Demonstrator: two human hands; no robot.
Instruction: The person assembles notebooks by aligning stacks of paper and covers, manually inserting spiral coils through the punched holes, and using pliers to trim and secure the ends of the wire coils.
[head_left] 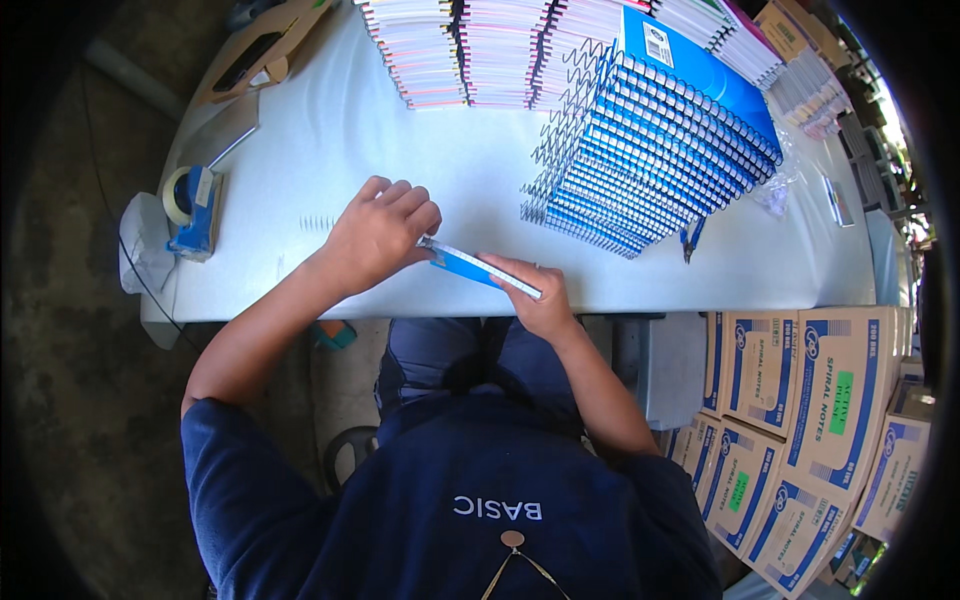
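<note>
notebook (466, 267) in right hand (541, 302), left hand (378, 238) at its end.

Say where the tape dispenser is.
In the head view, the blue tape dispenser sits at the left edge of the table, beside a crumpled white bundle, left of the left hand.

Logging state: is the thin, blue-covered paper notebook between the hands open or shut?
Shut, apparently: the notebook shows white page edges as one narrow, straight band along its blue cover. The left hand hides one end.
</note>
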